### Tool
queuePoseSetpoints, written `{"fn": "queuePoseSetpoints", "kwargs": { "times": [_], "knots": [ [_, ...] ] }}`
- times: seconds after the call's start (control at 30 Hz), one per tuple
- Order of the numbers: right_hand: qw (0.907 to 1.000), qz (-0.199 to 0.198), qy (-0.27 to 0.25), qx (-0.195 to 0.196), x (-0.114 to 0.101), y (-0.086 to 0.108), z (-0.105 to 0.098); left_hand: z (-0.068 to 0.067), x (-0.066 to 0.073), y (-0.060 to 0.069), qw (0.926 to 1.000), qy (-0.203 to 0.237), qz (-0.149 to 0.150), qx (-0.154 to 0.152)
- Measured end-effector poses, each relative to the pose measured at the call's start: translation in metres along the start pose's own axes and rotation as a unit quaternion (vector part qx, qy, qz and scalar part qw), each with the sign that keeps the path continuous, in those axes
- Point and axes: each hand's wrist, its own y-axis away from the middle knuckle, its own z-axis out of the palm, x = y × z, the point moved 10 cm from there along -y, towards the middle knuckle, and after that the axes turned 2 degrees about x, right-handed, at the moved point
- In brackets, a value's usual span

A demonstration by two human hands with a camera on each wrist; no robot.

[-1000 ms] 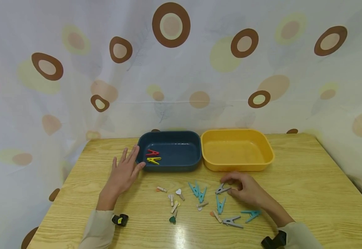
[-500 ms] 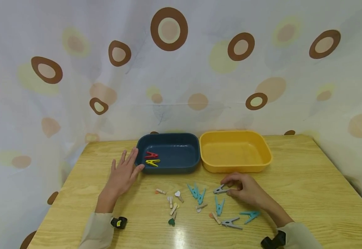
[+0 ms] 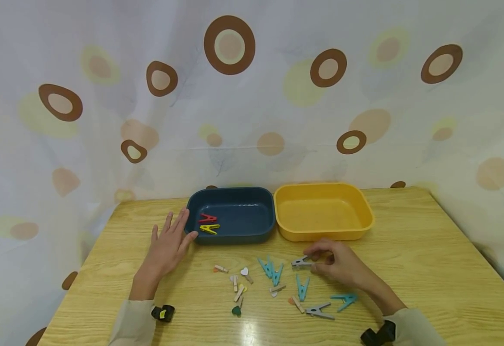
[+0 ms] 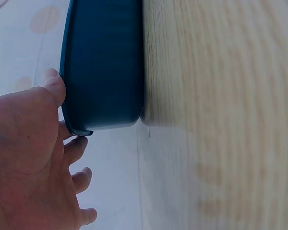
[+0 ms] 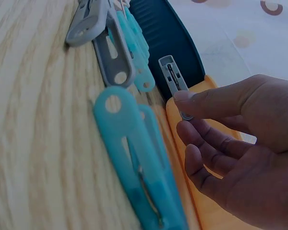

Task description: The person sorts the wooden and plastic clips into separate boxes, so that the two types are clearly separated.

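My right hand (image 3: 343, 265) pinches a grey clothespin (image 3: 298, 262) by its handle end, between thumb and fingertips, in front of the yellow tray (image 3: 326, 236). The right wrist view shows this grey clothespin (image 5: 171, 74) raised off the table. My left hand (image 3: 165, 247) lies spread at the left end of the dark blue tray (image 3: 234, 239), fingers mostly straight. In the left wrist view its thumb touches the blue tray's rim (image 4: 64, 52). Inside the blue tray are a red clothespin (image 3: 207, 218) and a yellow clothespin (image 3: 209, 228).
Several teal clothespins (image 3: 302, 288), another grey clothespin (image 3: 320, 311) and several small wooden clothespins (image 3: 239, 293) with heart shapes lie on the wooden table (image 3: 191, 317). Both trays stand side by side at the back, before a patterned cloth (image 3: 252, 96).
My right hand has shifted slightly left with the grey clothespin in its fingers. The left hand stays at the blue tray. The head view has tilted a little upward.
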Motion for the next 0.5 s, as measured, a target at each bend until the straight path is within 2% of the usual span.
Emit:
{"fn": "queuePoseSetpoints", "kwargs": {
  "times": [0.17, 0.5],
  "knots": [
    [0.9998, -0.015, 0.006, 0.013, -0.009, 0.000, -0.001, 0.000, 0.001, 0.000, 1.0000, 0.003, 0.001, 0.000],
    [0.9994, -0.009, 0.000, 0.032, -0.027, -0.004, 0.002, 0.002, -0.003, 0.000, 1.0000, -0.003, 0.000, -0.002]
  ]
}}
